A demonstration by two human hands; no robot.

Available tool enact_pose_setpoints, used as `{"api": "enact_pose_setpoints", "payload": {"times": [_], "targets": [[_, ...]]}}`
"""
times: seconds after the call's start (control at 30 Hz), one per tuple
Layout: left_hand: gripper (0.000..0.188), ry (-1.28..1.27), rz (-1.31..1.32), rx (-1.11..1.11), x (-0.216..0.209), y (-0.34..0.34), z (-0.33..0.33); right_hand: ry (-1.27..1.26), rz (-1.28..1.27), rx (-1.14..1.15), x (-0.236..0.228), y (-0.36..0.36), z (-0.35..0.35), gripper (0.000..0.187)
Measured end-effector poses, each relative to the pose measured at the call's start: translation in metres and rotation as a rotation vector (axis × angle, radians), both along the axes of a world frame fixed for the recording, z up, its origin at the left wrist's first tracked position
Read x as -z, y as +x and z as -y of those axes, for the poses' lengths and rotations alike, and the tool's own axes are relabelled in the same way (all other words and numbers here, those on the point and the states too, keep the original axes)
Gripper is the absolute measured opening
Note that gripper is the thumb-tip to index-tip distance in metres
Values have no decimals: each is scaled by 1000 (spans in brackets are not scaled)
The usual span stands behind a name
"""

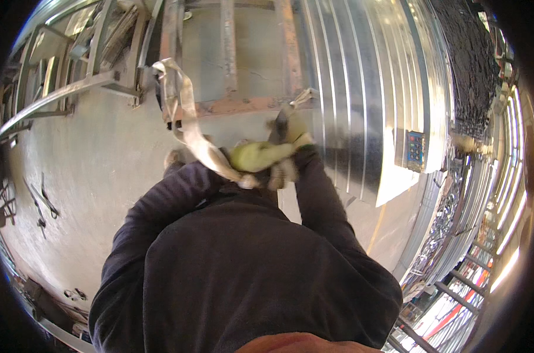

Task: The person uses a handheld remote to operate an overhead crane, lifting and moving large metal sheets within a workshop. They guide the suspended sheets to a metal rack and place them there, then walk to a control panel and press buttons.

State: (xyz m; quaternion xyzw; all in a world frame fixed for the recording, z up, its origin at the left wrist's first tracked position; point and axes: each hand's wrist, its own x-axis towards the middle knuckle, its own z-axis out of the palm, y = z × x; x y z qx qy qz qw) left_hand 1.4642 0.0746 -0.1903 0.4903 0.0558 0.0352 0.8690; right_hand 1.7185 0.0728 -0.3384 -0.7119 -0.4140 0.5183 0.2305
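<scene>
A pale strap [189,120] runs far-left to near-right, passing the nearer left hand [252,157]; right hand [296,131] lies rightward; finger closure indeterminable.

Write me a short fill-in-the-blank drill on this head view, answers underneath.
1. The left hand and right hand both wear ____.
2. The pale strap forms its big loop on the person's ____ side.
3. The ribbed metal sheets lie to the ____ of the rusty frame.
4. The small button box is mainly ____.

Missing words: gloves; left; right; blue.
</scene>
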Motion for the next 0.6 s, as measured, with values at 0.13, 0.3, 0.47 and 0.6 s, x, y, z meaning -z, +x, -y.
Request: {"api": "enact_pose_setpoints", "payload": {"times": [0.13, 0.3, 0.47, 0.6], "targets": [[52, -76, 173, 67, -16, -81, 5, -75, -398, 642, 26, -54, -18, 44], [60, -747, -109, -820, 18, -329, 103, -432, -431, -56, 32, -234, 63, 45], [63, -794, -335, -531, 100, -411, 155, -556, -330, 224, 14, -319, 134, 28], [63, -637, -125, -667, 132, -444, 189, -477, -571, 484, 35, -338, 92, 30]]}}
